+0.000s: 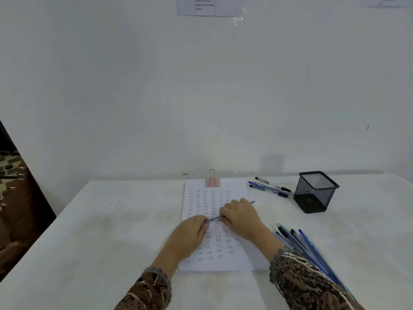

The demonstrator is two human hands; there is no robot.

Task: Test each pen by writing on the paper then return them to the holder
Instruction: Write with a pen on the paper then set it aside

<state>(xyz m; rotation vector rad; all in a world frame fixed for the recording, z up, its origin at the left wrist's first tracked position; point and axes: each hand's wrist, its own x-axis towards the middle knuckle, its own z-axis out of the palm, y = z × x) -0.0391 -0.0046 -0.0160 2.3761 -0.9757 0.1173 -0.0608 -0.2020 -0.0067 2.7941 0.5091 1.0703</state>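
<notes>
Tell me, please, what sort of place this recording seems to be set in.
Probably a simple office or study desk against a white wall: a white table carries a clipped paper filled with handwriting, a black mesh holder and loose pens, and a printed notice is taped above.

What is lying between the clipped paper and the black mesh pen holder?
In the head view, a few loose pens lie on the table between the paper and the mesh holder, angled toward its base.

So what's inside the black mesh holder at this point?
Nothing sticks up out of the mesh holder, and its see-through upper part shows nothing inside. The dark lower part hides the bottom, so something short lying there cannot be ruled out.
</notes>
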